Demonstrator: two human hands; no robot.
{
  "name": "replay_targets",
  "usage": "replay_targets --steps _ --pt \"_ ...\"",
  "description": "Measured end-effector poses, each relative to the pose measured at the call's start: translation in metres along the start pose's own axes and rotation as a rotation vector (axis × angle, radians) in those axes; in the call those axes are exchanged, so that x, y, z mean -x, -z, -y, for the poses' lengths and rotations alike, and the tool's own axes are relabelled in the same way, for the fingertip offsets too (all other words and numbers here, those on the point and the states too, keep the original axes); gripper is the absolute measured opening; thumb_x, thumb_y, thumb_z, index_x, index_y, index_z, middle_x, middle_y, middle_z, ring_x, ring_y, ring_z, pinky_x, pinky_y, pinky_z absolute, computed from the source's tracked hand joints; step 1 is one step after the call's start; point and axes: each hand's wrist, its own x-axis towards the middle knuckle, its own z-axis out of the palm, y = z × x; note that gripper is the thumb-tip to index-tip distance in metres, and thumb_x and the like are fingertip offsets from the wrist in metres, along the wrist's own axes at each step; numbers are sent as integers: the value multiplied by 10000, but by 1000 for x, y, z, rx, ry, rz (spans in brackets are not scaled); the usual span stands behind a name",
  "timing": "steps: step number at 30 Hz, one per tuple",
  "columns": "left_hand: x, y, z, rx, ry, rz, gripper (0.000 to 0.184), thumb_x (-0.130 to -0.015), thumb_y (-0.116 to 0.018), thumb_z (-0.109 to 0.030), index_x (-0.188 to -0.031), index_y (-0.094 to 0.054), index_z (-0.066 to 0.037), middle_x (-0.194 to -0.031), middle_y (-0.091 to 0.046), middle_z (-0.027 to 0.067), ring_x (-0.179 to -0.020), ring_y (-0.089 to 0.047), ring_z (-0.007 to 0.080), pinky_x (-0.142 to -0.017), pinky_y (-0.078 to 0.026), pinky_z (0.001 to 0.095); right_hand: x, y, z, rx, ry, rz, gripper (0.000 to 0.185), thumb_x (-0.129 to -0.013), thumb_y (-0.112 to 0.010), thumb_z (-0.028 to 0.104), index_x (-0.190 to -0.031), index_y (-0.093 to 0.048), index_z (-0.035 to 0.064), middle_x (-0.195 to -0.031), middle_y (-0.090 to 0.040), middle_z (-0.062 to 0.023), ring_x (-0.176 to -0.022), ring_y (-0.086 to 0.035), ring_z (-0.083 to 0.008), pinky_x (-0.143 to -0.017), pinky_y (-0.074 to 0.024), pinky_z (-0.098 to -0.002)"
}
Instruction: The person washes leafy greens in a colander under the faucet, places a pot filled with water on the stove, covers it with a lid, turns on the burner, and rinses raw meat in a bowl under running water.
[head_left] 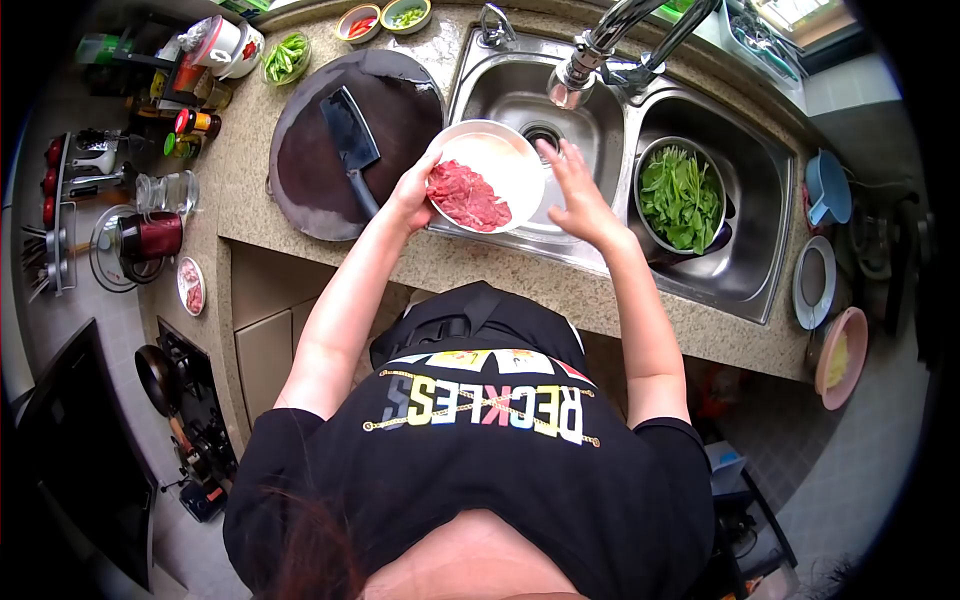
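My left hand (413, 196) grips the left rim of a white bowl (510, 160), which is tilted above the front edge of the left sink basin. Sliced red meat (468, 196) lies along the bowl's lower left side. My right hand (580, 195) is just right of the bowl, its fingers spread and holding nothing. To the left, a cleaver (350, 130) rests on the round dark cutting board (300, 160).
The right sink basin (755, 220) holds a pot of leafy greens (680, 198). A chrome faucet (590, 65) overhangs the left basin. Bowls of cut green peppers (287, 57) and red peppers (358, 24) stand behind the board. A blue dipper (829, 188) is at the right.
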Motion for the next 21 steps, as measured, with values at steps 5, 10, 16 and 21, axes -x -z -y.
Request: replay_targets --steps 5,10,16,21 --pt "6 1 3 -50 -64 -8 445 -948 -439 -319 -1242 -441 15 -1179 -566 180 -1091 -561 285 -980 -432 445 -4 -6 -40 -332 -289 -120 569 -727 -571 66 -1283 -455 26 -1261 -498 -224 -1215 -451 -333 -1022 -355 -384" --pt "18 -6 1 -28 -15 -79 439 -955 -415 -306 -1251 -425 19 -1180 -560 188 -1089 -562 291 -969 -439 464 -32 -4 -61 -639 -330 -214 413 -787 -576 58 -1197 -548 21 -1123 -606 -147 -1103 -557 -228 -935 -423 -316" --pt "27 -7 -3 -3 45 -169 438 -961 -381 -284 -1243 -410 51 -1181 -551 212 -1080 -567 303 -945 -461 473 -74 24 -75 -553 -486 -671 435 -761 -573 85 -1183 -517 -5 -1205 -516 -227 -1164 -502 -298 -964 -410 -358" --pt "36 -6 -3 37 19 -153 424 -956 -392 -264 -1225 -426 62 -1146 -572 208 -1052 -583 293 -936 -472 451 -95 15 -95 -257 -466 -846 424 -762 -533 139 -1121 -521 -86 -1254 -456 -281 -1257 -363 -385 -1068 -273 -410"
